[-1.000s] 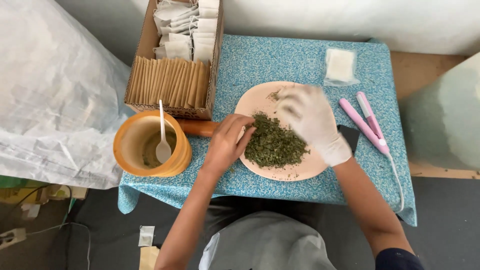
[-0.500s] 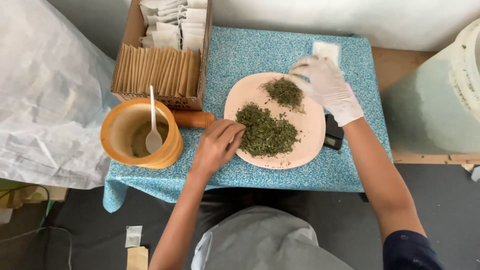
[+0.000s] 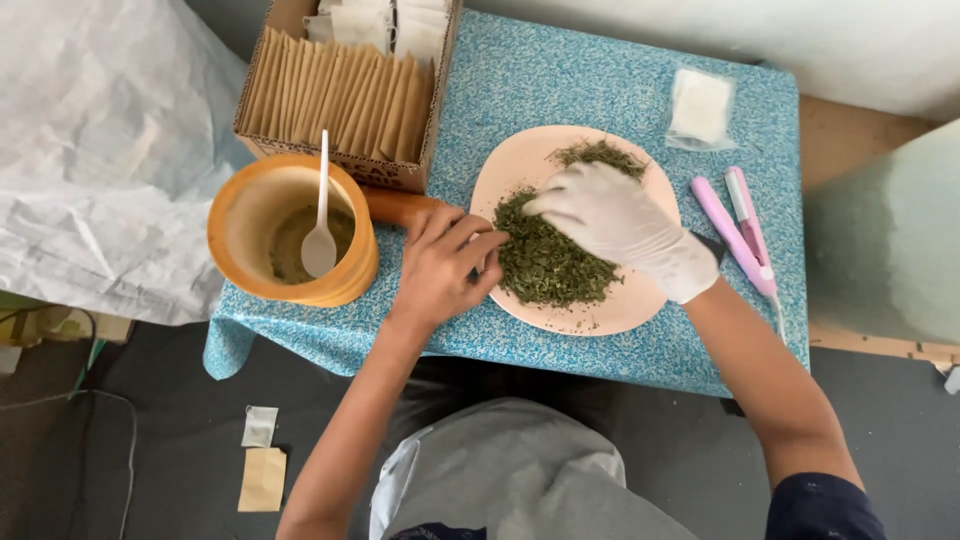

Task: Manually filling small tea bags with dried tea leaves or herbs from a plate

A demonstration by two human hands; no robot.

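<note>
We see the gloved right hand [image 3: 612, 222] resting loosely curled on dried green herbs [image 3: 548, 262] heaped on the pink plate [image 3: 640, 300]; bare left hand [image 3: 445, 266], fingers relaxed, touches the plate's near-left rim

Around the plate [image 3: 640, 300], bare desk [image 3: 560, 95] lies open above it toward the far edge, and a narrow strip runs below it. To its left the mortar [image 3: 245, 215], spoon [image 3: 320, 235] and pestle [image 3: 395, 205] crowd in; the box [image 3: 340, 95] stands up-left. To its right lies the pink iron [image 3: 735, 225], with a sachet [image 3: 700, 108] up-right.
</note>
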